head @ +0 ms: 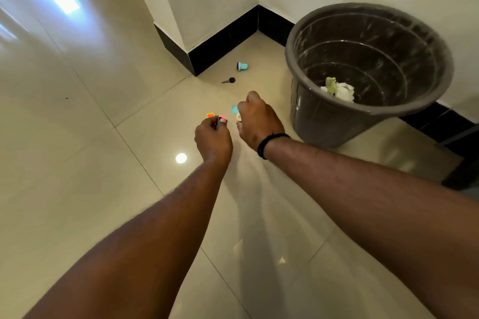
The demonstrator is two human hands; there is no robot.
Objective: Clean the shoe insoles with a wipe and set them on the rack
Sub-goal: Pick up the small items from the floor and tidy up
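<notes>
1. Head view: left hand (213,139) curled, pinching a small pink item (222,119) at its fingertips.
2. Right hand (256,119) curled over a white bit (238,117); grasp unclear.
3. Crumpled wipes (339,89) lie in grey bin (311,65), right of hands.

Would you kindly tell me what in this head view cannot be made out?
- What the left hand pinches: only a pink-tipped end shows, fingers cover the rest.
- What the right hand grips: a whitish bit and a light blue piece peek out.
- Orange-yellow object on the floor: too small to identify.
- Crumpled white and green waste in the grey plastic bin: unclear.
- Insoles, rack: none visible.
</notes>
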